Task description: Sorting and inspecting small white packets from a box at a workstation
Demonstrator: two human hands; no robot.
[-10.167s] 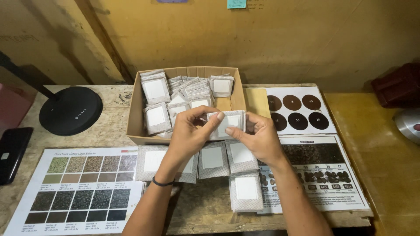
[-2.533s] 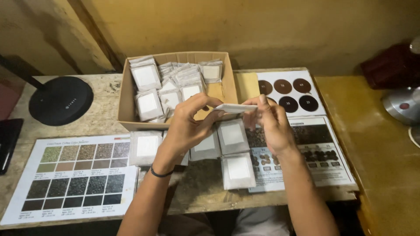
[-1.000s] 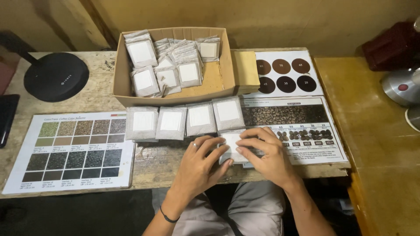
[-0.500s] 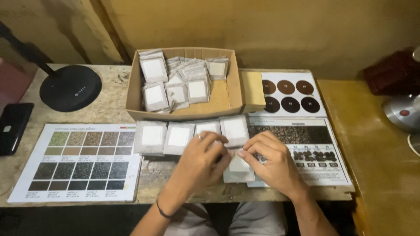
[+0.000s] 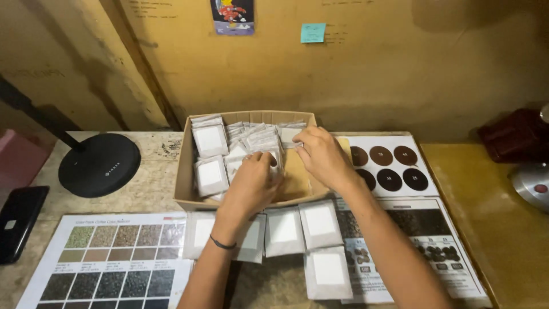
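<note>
Both my hands reach into an open cardboard box [image 5: 184,182] packed with several small clear packets bearing white labels [image 5: 210,139]. My left hand [image 5: 251,186] rests on the upright packets near the box's middle, its fingers curled around one packet. My right hand [image 5: 323,154] touches the packets at the box's far right side. On the table in front of the box lies a row of the same packets [image 5: 320,222], with one more packet [image 5: 328,273] below the row. A dark band circles my left wrist.
A printed chart of colour swatches [image 5: 108,260] lies front left. A sheet with dark round discs [image 5: 390,169] and a chart of bean pictures [image 5: 420,229] lie at the right. A black lamp base [image 5: 100,165] and a black phone [image 5: 20,220] sit left. A red object [image 5: 512,134] stands right.
My hands left the packets on the table and moved forward into the box. The view tilted upward, showing more wall.
</note>
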